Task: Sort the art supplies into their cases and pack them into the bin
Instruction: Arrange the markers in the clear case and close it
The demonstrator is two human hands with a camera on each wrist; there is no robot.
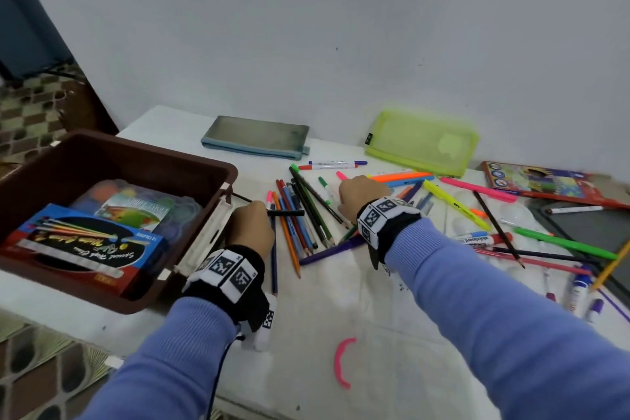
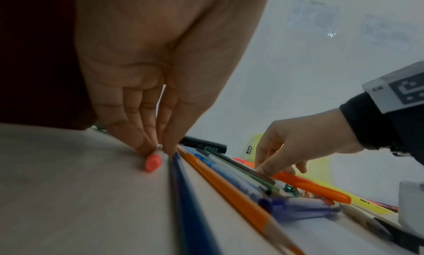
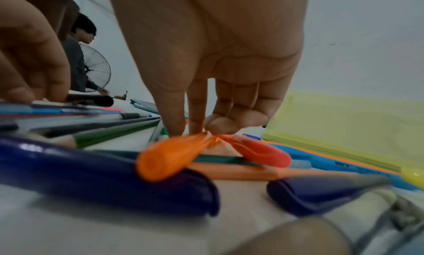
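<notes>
2 hands are down in the loose pile on the bench [image 1: 392,368]. Left hand [image 1: 252,225] pinches a pink-capped pen [image 2: 153,162] with its fingertips, just right of the brown bin [image 1: 218,177]. Right hand [image 1: 361,196] pinches an orange highlighter [image 3: 169,159] at the pile's far side.

Judgement: gathering like with like. Lift each item clear before pulling, or neighbours will roll.

Count: 2 pouches at the far edge, grey-blue pouch [image 1: 255,136] and green mesh pouch [image 1: 422,141]; both lie flat, apparently unfilled. 2 packs already in the bin. 1 pencil box [image 1: 542,182] far right.
</notes>
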